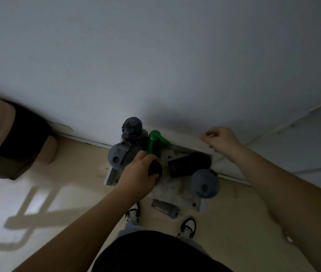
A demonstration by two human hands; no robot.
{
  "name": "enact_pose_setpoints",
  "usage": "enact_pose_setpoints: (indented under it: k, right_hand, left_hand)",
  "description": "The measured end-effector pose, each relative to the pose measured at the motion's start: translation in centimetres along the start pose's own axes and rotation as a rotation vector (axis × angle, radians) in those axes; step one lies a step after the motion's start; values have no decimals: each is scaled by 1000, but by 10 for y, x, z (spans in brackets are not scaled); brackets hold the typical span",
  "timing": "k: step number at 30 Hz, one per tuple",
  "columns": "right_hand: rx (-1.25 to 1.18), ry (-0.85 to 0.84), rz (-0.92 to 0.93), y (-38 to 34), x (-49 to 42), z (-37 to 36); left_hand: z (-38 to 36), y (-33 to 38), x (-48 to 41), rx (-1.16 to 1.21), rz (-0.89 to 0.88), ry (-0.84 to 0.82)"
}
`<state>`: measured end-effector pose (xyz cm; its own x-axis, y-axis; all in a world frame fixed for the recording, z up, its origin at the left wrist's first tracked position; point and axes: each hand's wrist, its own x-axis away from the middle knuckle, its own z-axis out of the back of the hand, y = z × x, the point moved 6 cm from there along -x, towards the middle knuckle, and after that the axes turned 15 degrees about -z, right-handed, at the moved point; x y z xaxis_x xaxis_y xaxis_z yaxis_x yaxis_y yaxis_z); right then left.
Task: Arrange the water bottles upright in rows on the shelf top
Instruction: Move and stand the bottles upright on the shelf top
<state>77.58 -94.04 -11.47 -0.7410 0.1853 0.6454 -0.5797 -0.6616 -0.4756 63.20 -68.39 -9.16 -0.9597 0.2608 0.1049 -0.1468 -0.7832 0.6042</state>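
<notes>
I look straight down on a small grey shelf top [175,190] against the wall. My left hand [137,176] grips a dark round-topped bottle [155,168] near the shelf's left side. Behind it stand a green-capped bottle [154,141], a dark bottle with a black cap [132,125] and a grey-lidded bottle [119,157]. A black bottle [189,164] lies on its side at the right. Another grey-lidded bottle [204,183] stands at the front right. My right hand [221,140] hovers near the wall, fingers loosely curled, holding nothing.
A grey bottle [164,208] lies on the floor in front of the shelf, by my shoes [188,228]. A pink and dark piece of furniture [12,140] stands to the left. The white wall [155,55] closes off the far side.
</notes>
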Motion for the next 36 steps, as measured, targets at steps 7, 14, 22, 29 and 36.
enact_pose_setpoints:
  k: [7,14,22,29,36]
  right_hand:
    - [-70,-175,-404,72,3,-20]
    - [-361,-258,-477,86,-5,-40]
    - [-522,-280,-535,86,-19,-53]
    - [-433,-232,-563,91,-28,-51]
    - [-392,-265,-488,63,-20,-35]
  left_hand:
    - [42,45,-19,-71,-96,169]
    - [64,73,-50,-37,-100,238]
    - [56,85,-83,-58,-132,191]
    - [28,66,-81,-93,-132,163]
    - [31,56,-80,-77,-138,200]
